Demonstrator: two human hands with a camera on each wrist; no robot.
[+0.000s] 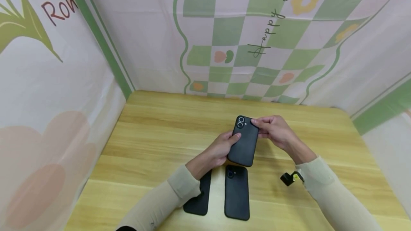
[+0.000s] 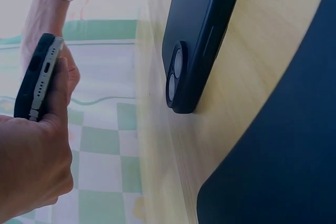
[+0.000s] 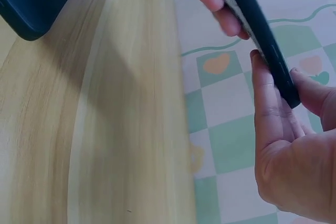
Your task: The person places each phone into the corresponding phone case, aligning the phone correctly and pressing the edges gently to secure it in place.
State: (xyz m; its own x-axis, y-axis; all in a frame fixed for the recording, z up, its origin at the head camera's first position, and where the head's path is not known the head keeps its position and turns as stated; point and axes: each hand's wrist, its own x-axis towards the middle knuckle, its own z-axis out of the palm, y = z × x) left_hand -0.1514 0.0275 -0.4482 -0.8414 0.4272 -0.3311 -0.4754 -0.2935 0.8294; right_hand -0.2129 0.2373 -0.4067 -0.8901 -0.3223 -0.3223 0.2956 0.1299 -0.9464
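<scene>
Both hands hold a phone [image 1: 244, 147] above the table, its black back and two ringed lenses toward the head camera. My left hand [image 1: 221, 149] grips its left side, thumb lying across the back. At the upper right corner, my right hand [image 1: 277, 131] pinches the edge between thumb and fingers. A silvery edge with a port shows on the phone [image 2: 41, 80] in the left wrist view. Below it on the table lies a black phone-shaped piece [image 1: 237, 197] with a camera ring. Another dark one [image 1: 200, 200] lies to its left, partly hidden by my left sleeve.
The wooden table [image 1: 154, 131] has printed cloth walls [image 1: 154, 45] behind and at its sides. A small black camera [image 1: 287, 179] juts from my right cuff over the tabletop.
</scene>
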